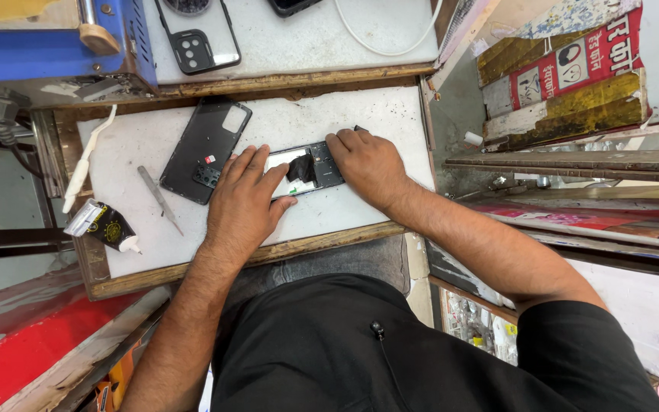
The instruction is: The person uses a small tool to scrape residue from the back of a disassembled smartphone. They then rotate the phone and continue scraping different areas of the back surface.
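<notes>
Opened phone (308, 169): laid flat near the middle of the white work board (360, 107), its inner parts shown; a black patch is seen at its centre.
Left hand (244, 200): laid palm-down over the near end of the opened phone, fingers spread and pressed on it; nothing is pinched.
Right hand (368, 162): rested on the far end of the opened phone, fingers curled together and pressed down on its edge; whether anything is pinched under the fingertips cannot be told.
Black back cover (206, 149): laid just beside the left hand, on the same board, apart from the phone.
Metal tool (159, 198): laid flat on the board, between the back cover and the glue tube.
Glue tube (104, 225): laid near the board's edge, nozzle turned toward the person.
White brush (85, 160): laid along the board's far side edge.
Clear phone case (196, 38): laid on the upper shelf, well apart from both hands.
</notes>
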